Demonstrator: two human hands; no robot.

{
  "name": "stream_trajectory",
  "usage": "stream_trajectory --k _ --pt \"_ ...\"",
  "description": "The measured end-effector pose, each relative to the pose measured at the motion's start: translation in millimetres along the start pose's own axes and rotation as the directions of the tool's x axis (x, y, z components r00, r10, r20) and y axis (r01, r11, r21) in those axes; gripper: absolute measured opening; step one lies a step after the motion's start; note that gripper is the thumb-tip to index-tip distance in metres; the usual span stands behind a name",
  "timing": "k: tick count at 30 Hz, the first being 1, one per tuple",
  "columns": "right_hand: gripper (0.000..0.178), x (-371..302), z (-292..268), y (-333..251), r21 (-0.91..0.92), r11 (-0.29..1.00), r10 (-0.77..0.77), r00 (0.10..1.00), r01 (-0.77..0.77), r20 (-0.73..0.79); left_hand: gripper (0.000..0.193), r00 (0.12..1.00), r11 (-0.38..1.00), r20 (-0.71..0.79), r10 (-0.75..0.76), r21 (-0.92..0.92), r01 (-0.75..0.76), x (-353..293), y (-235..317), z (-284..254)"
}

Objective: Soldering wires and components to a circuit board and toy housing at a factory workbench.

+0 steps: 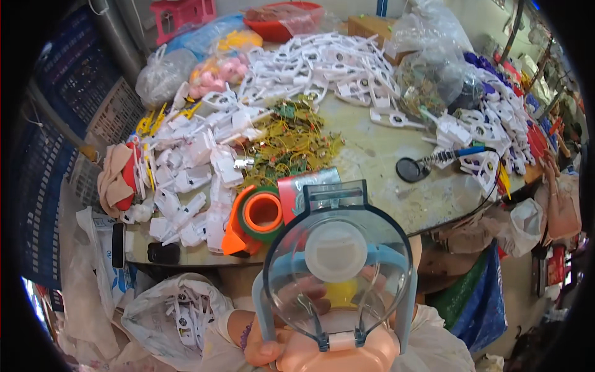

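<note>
Holding a clear dome toy [338,260] right up close, below the table's near edge | left hand [263,350] clamped on its blue frame | right hand hidden behind the dome, can't tell its grip | orange tape dispenser [254,220] at table's [396,198] near edge

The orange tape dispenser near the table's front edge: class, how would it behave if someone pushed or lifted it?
The orange tape dispenser looks like rigid plastic, so probably stiff and light. Its round green roll could let it rock or tip. It sits near the table edge, so a push might drop it.

Table [384,186] under probably plastic parts [322,68]
</note>
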State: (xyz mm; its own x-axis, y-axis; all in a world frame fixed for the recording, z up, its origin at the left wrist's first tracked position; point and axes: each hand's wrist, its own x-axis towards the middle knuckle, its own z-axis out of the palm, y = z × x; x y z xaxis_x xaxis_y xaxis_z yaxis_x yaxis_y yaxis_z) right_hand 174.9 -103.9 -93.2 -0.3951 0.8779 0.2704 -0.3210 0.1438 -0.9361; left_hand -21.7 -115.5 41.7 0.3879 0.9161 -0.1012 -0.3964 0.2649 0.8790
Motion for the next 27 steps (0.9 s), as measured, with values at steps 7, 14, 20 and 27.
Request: stream_trajectory --k 7,14,20,27 --pt "0.042 -21 -3 28 0.381 0.899 0.257 0.965 -0.216 -0.058 0.086 0.997 0.992 0.012 -0.079 -0.093 0.08 -7 -12 -14" --pt "0.045 -10 -9 26 -0.292 0.95 -0.137 0.988 0.11 -0.073 0.085 0.996 0.985 0.025 -0.087 -0.146 0.09 -3 -15 -17" --pt "0.046 -5 -12 24 -0.362 0.924 -0.165 0.982 0.123 -0.087 0.085 0.993 0.976 0.053 -0.107 -0.187 0.115 -4 -21 -25" --pt "0.048 1 -11 19 -0.409 0.909 -0.132 0.985 0.076 -0.111 0.086 0.989 0.964 0.09 -0.117 -0.229 0.135 10 -24 -25"
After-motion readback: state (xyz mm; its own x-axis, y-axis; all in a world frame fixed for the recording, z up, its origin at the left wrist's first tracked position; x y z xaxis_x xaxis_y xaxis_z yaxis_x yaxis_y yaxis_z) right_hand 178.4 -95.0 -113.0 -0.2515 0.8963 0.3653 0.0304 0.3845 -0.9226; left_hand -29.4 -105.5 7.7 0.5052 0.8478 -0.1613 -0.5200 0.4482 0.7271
